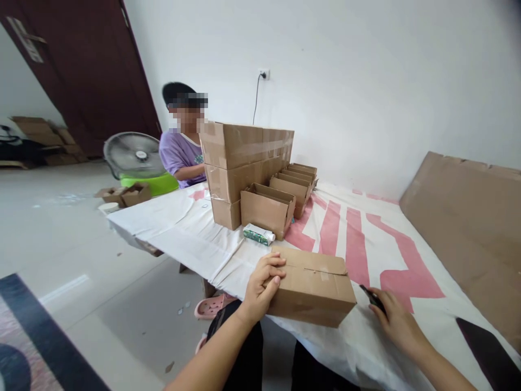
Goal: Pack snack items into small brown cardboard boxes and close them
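A closed cardboard box (313, 290) lies at the near edge of the table, its top flap slightly raised along a slit. My left hand (262, 285) grips the box's left end, fingers on top and thumb at the near side. Just beyond its right end, my right hand (393, 315) is closed round a slim black utility knife (372, 298), which points toward the box without touching it. A small green and white carton (259, 234) lies behind the box, next to an open cardboard box (266, 209).
Sealed boxes (244, 146) are stacked three high, with several open boxes (291, 190) beside them. Another person (183, 149) sits behind the stack. A large cardboard sheet (468, 228) leans at the right, near a dark flat object (486, 347). A fan (132, 155) stands left.
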Action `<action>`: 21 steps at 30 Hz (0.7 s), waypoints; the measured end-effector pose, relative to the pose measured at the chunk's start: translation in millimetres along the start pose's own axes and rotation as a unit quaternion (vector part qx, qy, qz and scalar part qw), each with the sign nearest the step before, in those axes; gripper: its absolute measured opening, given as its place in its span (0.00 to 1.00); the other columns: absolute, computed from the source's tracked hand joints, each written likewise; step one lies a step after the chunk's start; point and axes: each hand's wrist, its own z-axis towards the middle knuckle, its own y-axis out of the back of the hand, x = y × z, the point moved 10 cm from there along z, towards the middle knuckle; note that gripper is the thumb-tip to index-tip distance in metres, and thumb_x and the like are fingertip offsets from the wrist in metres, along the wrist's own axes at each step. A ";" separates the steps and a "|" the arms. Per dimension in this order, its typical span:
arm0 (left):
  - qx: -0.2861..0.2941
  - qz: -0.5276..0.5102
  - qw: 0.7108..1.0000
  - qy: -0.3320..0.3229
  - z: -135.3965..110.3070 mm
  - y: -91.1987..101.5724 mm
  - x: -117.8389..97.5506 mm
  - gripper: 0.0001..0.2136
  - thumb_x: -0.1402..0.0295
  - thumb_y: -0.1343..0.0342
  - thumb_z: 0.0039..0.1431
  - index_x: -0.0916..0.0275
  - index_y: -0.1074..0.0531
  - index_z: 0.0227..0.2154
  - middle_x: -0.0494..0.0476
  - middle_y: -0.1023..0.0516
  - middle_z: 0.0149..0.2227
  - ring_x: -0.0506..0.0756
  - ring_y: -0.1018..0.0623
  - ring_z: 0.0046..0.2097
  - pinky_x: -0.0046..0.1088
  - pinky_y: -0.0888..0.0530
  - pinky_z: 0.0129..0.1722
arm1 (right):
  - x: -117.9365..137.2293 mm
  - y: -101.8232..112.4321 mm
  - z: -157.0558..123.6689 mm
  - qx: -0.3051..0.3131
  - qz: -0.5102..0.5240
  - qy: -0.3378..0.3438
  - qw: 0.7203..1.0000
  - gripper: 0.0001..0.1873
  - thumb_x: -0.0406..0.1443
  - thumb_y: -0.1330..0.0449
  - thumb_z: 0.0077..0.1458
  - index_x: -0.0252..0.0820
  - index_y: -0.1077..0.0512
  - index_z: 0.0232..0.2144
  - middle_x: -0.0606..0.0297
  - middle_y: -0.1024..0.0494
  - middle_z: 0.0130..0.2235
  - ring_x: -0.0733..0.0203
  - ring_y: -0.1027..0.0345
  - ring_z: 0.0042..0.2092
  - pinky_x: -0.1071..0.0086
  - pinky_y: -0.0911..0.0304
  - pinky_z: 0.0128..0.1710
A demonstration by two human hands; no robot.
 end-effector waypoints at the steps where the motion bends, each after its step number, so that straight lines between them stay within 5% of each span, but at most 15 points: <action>1: -0.001 0.000 1.000 0.004 0.0 0.4 0.8 0.10 0.65 0.50 0.64 0.60 0.26 0.33 0.63 0.23 0.46 0.62 0.31 0.58 0.51 0.34 0.58 | 12.0 13.9 8.6 -0.024 -0.006 0.018 1.000 0.19 0.44 0.51 0.62 0.47 0.31 0.52 0.55 0.24 0.45 0.48 0.26 0.44 0.56 0.28 0.40; 5: -0.007 0.002 1.000 0.013 -0.1 1.9 1.7 0.12 0.61 0.50 0.64 0.61 0.25 0.32 0.64 0.24 0.46 0.62 0.31 0.58 0.51 0.34 0.58 | 89.4 68.2 40.3 -0.106 -0.050 0.155 0.981 0.17 0.40 0.49 0.64 0.49 0.32 0.54 0.57 0.25 0.45 0.51 0.29 0.44 0.59 0.32 0.42; 7: -0.009 0.000 1.000 0.013 -0.1 1.9 0.9 0.12 0.61 0.50 0.64 0.61 0.25 0.32 0.64 0.25 0.46 0.62 0.31 0.58 0.51 0.34 0.58 | 134.0 78.8 50.0 -0.107 -0.071 0.238 0.963 0.16 0.37 0.47 0.64 0.50 0.31 0.52 0.59 0.23 0.44 0.52 0.30 0.44 0.59 0.34 0.46; 14: -0.004 0.003 1.000 0.021 -0.1 1.2 1.0 0.13 0.59 0.50 0.64 0.61 0.25 0.32 0.64 0.25 0.47 0.63 0.32 0.59 0.50 0.35 0.59 | 248.8 53.5 63.5 -0.044 -0.137 0.422 0.895 0.19 0.27 0.53 0.62 0.45 0.28 0.49 0.57 0.23 0.42 0.54 0.32 0.41 0.60 0.42 0.43; 21: -0.005 -0.014 1.000 0.012 -0.2 0.9 0.4 0.12 0.61 0.50 0.64 0.61 0.25 0.33 0.63 0.26 0.47 0.61 0.30 0.57 0.49 0.35 0.59 | 291.9 34.9 63.8 -0.038 -0.204 0.506 0.837 0.14 0.27 0.51 0.60 0.39 0.28 0.41 0.58 0.24 0.36 0.55 0.36 0.37 0.61 0.48 0.40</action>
